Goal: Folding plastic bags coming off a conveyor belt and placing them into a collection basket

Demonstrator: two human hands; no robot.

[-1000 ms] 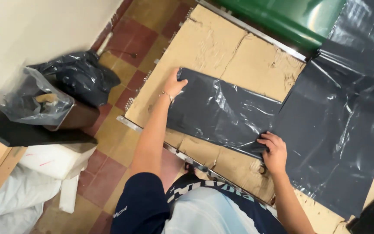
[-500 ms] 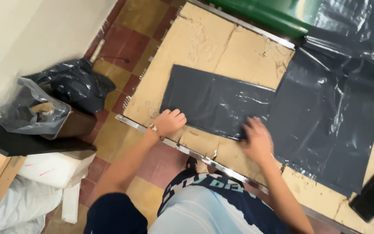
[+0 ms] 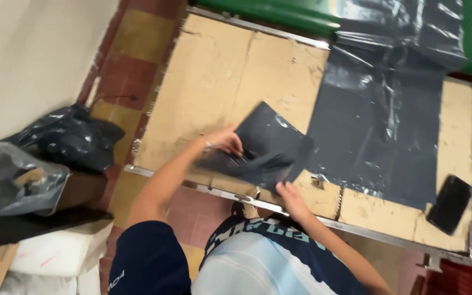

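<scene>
A dark grey plastic sheet [image 3: 271, 143] lies folded over on a cardboard-topped work surface [image 3: 214, 82]. My left hand [image 3: 226, 141] grips the sheet's left edge, which is lifted and folded toward the right. At the near edge of the surface my right hand [image 3: 289, 194] pinches the sheet's lower corner. The folded piece runs on to the right into a larger dark plastic sheet [image 3: 378, 131] spread across the cardboard.
A black phone [image 3: 450, 203] lies at the right end of the surface. A green bin [image 3: 279, 10] stands behind it. On the tiled floor at left sit filled black plastic bags [image 3: 69, 136], a clear bag [image 3: 15, 186] and white packages [image 3: 55, 254].
Both hands pressed the sheet flat before. Since then my left hand has taken its left edge and folded it over to the right, and my right hand has moved to the near corner.
</scene>
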